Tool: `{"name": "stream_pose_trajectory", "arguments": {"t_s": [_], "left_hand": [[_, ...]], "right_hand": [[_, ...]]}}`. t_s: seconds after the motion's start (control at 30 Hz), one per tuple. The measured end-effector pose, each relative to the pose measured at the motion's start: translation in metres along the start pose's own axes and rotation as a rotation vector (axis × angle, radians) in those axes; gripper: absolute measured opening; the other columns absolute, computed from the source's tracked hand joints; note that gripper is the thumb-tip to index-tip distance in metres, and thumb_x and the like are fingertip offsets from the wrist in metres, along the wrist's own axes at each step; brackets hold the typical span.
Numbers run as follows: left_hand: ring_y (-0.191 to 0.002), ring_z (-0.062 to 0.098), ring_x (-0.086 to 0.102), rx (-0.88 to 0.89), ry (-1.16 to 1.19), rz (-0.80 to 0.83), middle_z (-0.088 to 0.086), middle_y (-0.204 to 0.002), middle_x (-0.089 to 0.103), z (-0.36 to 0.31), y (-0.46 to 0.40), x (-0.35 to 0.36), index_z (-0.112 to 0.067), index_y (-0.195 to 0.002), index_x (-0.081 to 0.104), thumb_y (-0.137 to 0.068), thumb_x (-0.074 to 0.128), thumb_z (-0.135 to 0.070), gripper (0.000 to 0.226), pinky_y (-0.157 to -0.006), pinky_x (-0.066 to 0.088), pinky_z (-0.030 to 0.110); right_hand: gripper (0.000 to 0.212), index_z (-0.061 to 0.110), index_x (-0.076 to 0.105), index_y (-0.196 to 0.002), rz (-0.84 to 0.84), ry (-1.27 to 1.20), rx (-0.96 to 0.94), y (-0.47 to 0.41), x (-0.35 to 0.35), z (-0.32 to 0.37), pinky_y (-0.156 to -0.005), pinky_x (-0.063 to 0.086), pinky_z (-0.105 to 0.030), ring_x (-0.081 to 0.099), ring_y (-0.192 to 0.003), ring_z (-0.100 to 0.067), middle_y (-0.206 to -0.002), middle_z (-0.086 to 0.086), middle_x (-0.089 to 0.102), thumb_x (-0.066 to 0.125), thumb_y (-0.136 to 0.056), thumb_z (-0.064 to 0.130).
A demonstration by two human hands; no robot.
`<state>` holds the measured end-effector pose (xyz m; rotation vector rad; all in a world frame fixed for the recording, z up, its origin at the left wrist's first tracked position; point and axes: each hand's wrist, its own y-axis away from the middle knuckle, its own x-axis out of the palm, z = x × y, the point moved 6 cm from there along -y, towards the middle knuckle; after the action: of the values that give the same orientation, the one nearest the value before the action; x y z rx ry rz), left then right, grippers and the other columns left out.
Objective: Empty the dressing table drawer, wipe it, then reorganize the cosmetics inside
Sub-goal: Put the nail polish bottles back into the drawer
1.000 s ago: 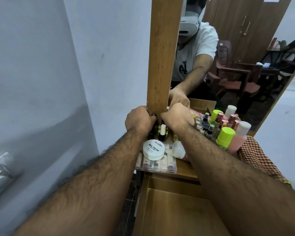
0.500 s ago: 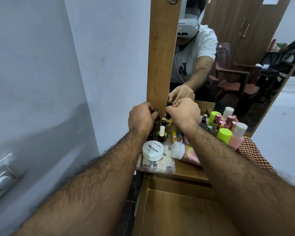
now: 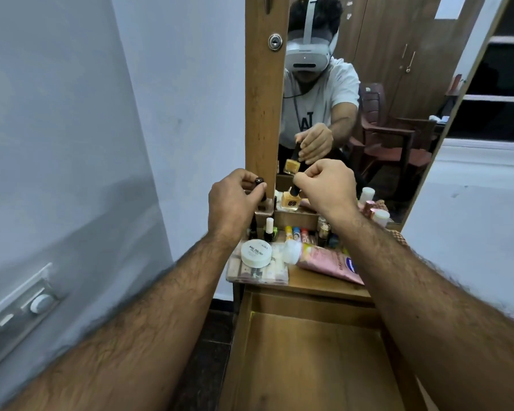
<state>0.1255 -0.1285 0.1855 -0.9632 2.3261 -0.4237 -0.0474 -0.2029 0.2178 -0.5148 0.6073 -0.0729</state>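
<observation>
My left hand (image 3: 235, 200) grips a small black-capped bottle (image 3: 260, 182) in front of the mirror's wooden frame. My right hand (image 3: 327, 185) pinches the black cap of a yellow nail polish bottle (image 3: 290, 200) and holds it above the dressing table top. The wooden drawer (image 3: 309, 360) below is pulled open and its bare bottom shows. On the table top (image 3: 315, 284) lie a white nail polish jar (image 3: 256, 253), a pink tube (image 3: 324, 258), a clear packet (image 3: 257, 271) of small items and several small bottles (image 3: 269, 229).
The mirror (image 3: 368, 99) behind the table reflects a person with a white headset, chairs and a wardrobe. More bottles (image 3: 374, 212) stand at the right by a checked cloth (image 3: 398, 237). A grey wall with a switch plate (image 3: 27, 310) runs along the left.
Both hands have risen from among the bottles at the mirror's foot, each lifting a small bottle. The camera has tilted up, showing more of the mirror.
</observation>
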Motion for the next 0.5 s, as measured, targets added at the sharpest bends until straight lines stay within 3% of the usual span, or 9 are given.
{"name": "stream_pose_trajectory", "arguments": {"t_s": [0.1, 0.2, 0.27, 0.33, 0.5], "left_hand": [[-0.075, -0.002, 0.065, -0.031, -0.017, 0.045, -0.015, -0.081, 0.069, 0.002, 0.037, -0.005, -0.027, -0.089, 0.067, -0.087, 0.073, -0.030, 0.008, -0.061, 0.044, 0.006], [-0.079, 0.003, 0.066, -0.059, -0.055, 0.113, -0.012, -0.086, 0.071, 0.012, 0.081, -0.001, -0.023, -0.096, 0.070, -0.087, 0.074, -0.030, 0.012, -0.071, 0.052, 0.019], [-0.083, 0.005, 0.066, -0.085, -0.114, 0.169, -0.009, -0.091, 0.072, 0.022, 0.112, 0.007, -0.020, -0.101, 0.072, -0.087, 0.074, -0.030, 0.018, -0.073, 0.052, 0.020], [-0.085, 0.008, 0.067, -0.112, -0.164, 0.240, -0.007, -0.094, 0.073, 0.032, 0.140, 0.018, -0.019, -0.100, 0.071, -0.087, 0.074, -0.030, 0.017, -0.077, 0.054, 0.025], [-0.063, 0.003, 0.069, -0.243, -0.140, 0.409, -0.009, -0.066, 0.071, 0.060, 0.189, 0.049, -0.026, -0.083, 0.062, -0.090, 0.070, -0.023, 0.011, -0.074, 0.059, 0.036]], "right_hand": [[0.019, 0.012, 0.068, -0.062, 0.078, 0.024, 0.028, 0.032, -0.008, -0.007, -0.066, 0.056, -0.037, 0.066, -0.066, -0.016, -0.061, -0.002, 0.069, 0.066, -0.072, 0.028], [0.020, 0.009, 0.067, -0.061, 0.159, 0.069, 0.054, 0.074, -0.011, -0.027, -0.060, 0.053, -0.035, 0.064, -0.063, -0.020, -0.058, -0.004, 0.067, 0.066, -0.072, 0.026], [0.021, 0.014, 0.065, -0.060, 0.251, 0.092, 0.105, 0.105, -0.009, -0.049, -0.051, 0.045, -0.029, 0.061, -0.059, -0.014, -0.058, 0.002, 0.065, 0.069, -0.076, 0.027], [0.021, 0.020, 0.063, -0.058, 0.325, 0.129, 0.144, 0.137, -0.006, -0.074, -0.052, 0.039, -0.025, 0.057, -0.058, -0.009, -0.057, 0.005, 0.062, 0.069, -0.077, 0.024], [0.010, 0.018, 0.070, -0.071, 0.386, 0.176, 0.319, 0.190, 0.011, -0.135, -0.062, 0.046, -0.026, 0.062, -0.069, -0.011, -0.067, 0.007, 0.066, 0.068, -0.076, 0.026]]}}
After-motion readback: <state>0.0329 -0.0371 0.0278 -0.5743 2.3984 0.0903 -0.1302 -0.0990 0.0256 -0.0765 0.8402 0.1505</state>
